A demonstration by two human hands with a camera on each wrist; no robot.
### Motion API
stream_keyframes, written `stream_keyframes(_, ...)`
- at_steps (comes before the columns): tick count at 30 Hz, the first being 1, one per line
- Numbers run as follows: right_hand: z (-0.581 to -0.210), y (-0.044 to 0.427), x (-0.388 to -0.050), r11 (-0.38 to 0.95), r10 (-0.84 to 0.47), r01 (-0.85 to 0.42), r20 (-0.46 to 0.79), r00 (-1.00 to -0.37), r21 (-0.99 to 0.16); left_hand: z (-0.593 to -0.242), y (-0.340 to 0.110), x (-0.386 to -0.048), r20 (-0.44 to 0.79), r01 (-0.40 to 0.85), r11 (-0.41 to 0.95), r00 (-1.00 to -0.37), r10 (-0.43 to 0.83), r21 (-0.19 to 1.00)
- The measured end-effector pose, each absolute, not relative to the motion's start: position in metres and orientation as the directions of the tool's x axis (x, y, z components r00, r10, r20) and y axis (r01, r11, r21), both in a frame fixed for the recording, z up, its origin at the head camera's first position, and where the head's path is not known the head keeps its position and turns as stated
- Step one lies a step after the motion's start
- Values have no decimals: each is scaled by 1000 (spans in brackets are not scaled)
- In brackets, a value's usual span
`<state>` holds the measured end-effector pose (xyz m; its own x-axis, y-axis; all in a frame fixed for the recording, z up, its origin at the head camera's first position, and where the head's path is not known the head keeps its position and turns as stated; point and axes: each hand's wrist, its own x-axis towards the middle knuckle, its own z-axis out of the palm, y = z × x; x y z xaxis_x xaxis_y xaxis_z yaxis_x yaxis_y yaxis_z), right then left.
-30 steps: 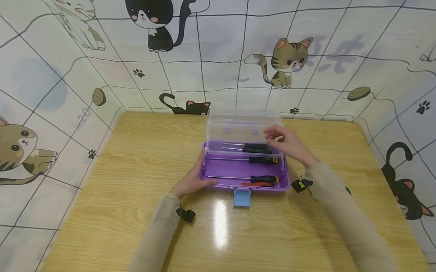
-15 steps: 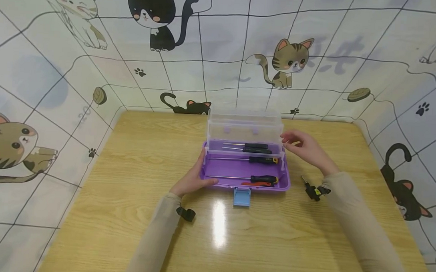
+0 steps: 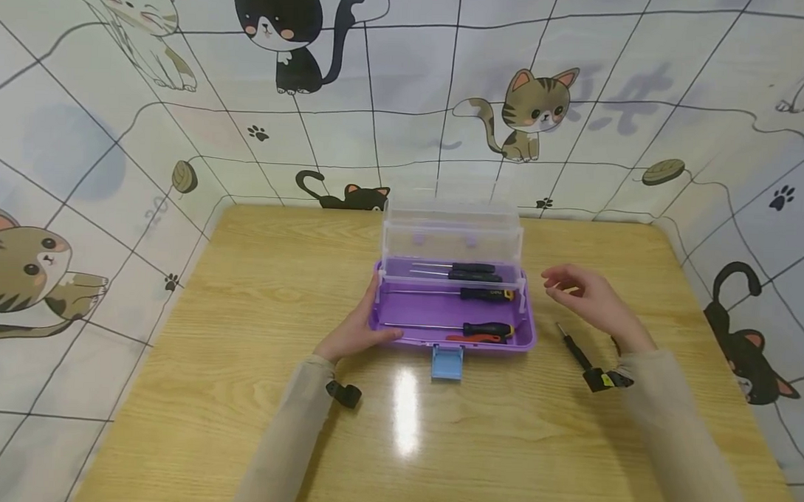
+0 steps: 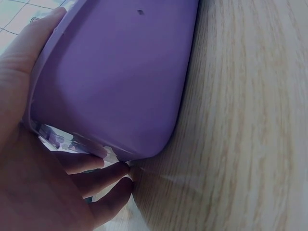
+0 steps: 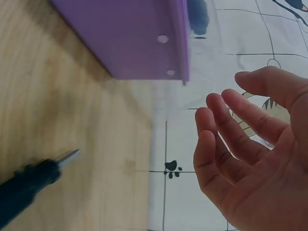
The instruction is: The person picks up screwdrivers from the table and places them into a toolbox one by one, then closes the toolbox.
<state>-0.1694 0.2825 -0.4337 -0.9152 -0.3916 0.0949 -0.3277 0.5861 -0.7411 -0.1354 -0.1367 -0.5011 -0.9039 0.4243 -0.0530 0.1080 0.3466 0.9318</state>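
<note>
A purple toolbox (image 3: 413,308) with a raised clear lid (image 3: 452,242) stands on the table. My left hand (image 3: 352,333) grips its front left corner, thumb on the front rim and fingers along the side; the left wrist view shows the fingers bent against the purple wall (image 4: 120,82). Inside lie several black-handled screwdrivers (image 3: 488,329) and an orange-red tool (image 3: 475,338), partly hidden by the rim. Right of the box my right hand (image 3: 589,298) hovers with loosely curved fingers, holding nothing. Below it a short dark screwdriver (image 3: 576,352) lies on the table, its tip (image 5: 69,157) toward the box.
A blue latch (image 3: 447,363) hangs down at the toolbox front. The wooden table (image 3: 261,290) reaches back to a wall (image 3: 406,133) printed with cats and grid lines. Small black cameras (image 3: 344,394) sit on both wrists.
My right hand has moved from above the toolbox's right side out to the right and toward me, uncovering the short screwdriver on the table. The left hand and toolbox stay in place.
</note>
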Motion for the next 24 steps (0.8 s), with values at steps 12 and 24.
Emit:
stream_keyframes(12,-459,303,-145,569,-366,-280,67,-928,-773,-491,-134,-132,-71,98,360,-902,427,928)
stream_keyframes(24,-473,314,-118,588,-328,-241,44,-944,-772,-467,-130,-125,-67,89,323,-895,442,942)
